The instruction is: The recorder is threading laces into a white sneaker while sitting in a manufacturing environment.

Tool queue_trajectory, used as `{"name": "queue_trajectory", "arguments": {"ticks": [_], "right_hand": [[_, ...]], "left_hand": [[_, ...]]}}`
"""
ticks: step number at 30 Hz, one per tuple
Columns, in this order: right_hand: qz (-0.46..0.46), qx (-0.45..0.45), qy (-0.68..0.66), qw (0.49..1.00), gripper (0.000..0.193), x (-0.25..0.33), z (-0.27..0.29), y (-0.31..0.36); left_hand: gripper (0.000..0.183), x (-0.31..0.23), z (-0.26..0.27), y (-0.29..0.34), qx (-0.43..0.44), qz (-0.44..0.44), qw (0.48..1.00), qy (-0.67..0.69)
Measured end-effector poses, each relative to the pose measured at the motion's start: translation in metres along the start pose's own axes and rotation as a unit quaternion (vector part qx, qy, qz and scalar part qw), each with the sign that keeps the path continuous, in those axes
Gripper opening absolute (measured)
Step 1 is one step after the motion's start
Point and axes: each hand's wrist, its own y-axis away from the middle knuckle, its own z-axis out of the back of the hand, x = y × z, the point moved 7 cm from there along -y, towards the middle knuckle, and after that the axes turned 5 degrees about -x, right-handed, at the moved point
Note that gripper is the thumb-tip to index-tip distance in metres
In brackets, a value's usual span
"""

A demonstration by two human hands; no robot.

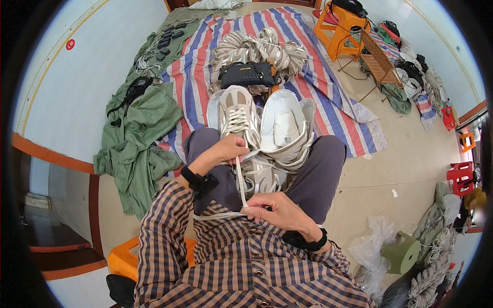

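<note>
A beige and white sneaker [239, 97], its white lacing run across the tongue, lies in front of my lap with the toe pointing away. At its near end my left hand [229, 150] is closed in a pinch on a white shoelace [240, 179]. The lace runs taut down to my right hand [280, 210], whose thumb and fingers are closed on it; a loose length trails left over my lap. Right of the sneaker rests a pale shoe [281, 123] with its open inside facing up and no lacing visible. Another beige shoe [262, 174] sits between my knees, partly hidden.
Beyond the shoes, a black woven bag [249, 74] lies before a heap of shoes [239, 49] on a striped sheet [334, 110]. Green cloth [141, 138] is bunched at left. An orange stool [336, 31], a folding chair [380, 64] and a green stool [403, 253] stand to the right.
</note>
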Motion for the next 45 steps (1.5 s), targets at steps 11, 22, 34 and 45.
{"name": "queue_trajectory", "arguments": {"ticks": [11, 22, 34, 45], "right_hand": [[-0.053, -0.085, 0.024, 0.995, 0.017, 0.003, 0.059, 0.024], [-0.094, -0.319, 0.307, 0.892, 0.015, -0.001, 0.151, 0.047], [0.129, -0.262, 0.51, 0.809, 0.024, -0.015, 0.057, -0.105], [-0.179, -0.163, -0.089, 0.966, 0.017, -0.072, 0.072, -0.108]], "left_hand": [[0.018, 0.01, 0.071, 0.068, -0.054, -0.1, 0.992, 0.055], [0.017, 0.035, 0.157, 0.123, -0.423, -0.025, 0.817, -0.391], [0.057, -0.01, 0.051, 0.031, -0.373, -0.267, 0.801, -0.384], [0.057, -0.013, 0.051, 0.032, -0.39, -0.292, 0.771, -0.411]]}}
